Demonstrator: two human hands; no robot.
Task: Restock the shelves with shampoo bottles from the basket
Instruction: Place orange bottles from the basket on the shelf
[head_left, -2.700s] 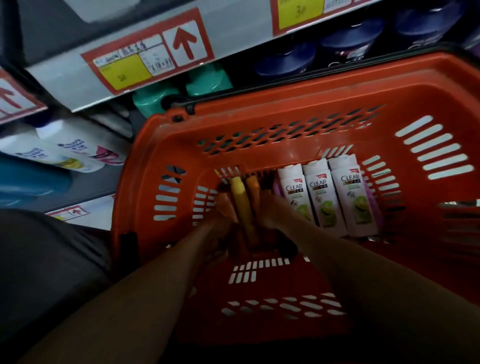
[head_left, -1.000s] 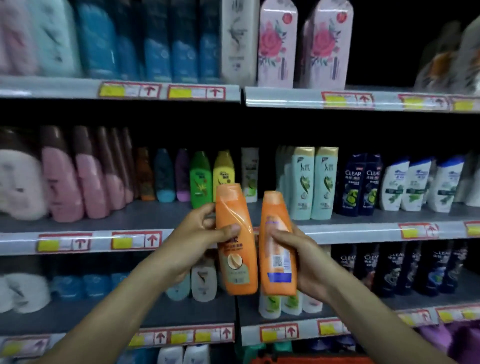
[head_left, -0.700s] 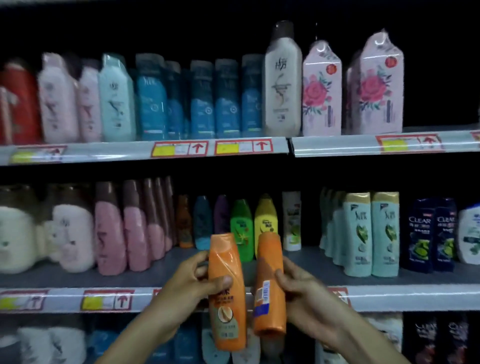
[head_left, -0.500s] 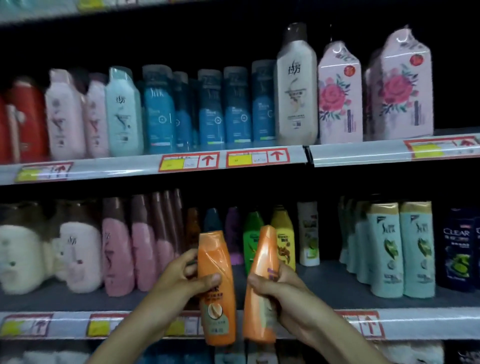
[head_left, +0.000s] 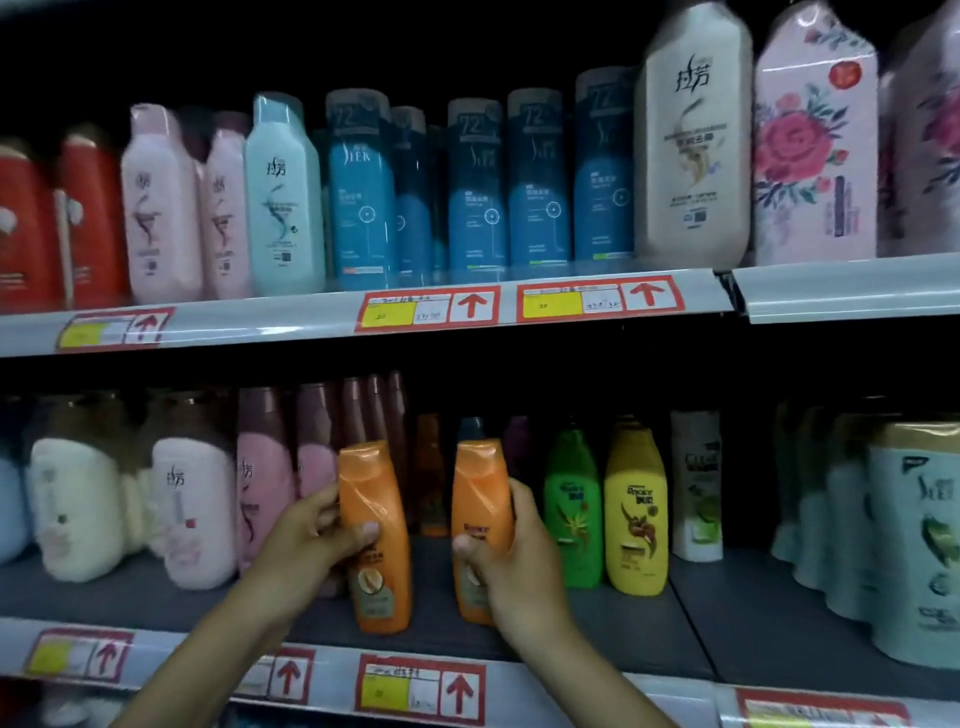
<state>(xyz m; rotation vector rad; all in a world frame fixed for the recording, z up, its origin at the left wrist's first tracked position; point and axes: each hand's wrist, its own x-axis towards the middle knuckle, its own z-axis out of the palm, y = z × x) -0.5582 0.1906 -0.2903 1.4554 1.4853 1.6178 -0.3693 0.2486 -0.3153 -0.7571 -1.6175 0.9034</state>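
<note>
My left hand grips an orange shampoo bottle, held upright over the front of the middle shelf. My right hand grips a second orange shampoo bottle a little to the right, also upright. Both bottles stand in front of a darker orange bottle at the back of the shelf. Whether their bases touch the shelf I cannot tell. The basket is out of view.
A green bottle and a yellow bottle stand just right of my right hand. Pink and brown bottles crowd the left. The upper shelf carries blue, pink and red bottles. Price tags with red arrows line the shelf edges.
My hands rose out of the orange basket with the two orange bottles. They have since moved forward to the middle shelf, and the bottles now sit further apart.
</note>
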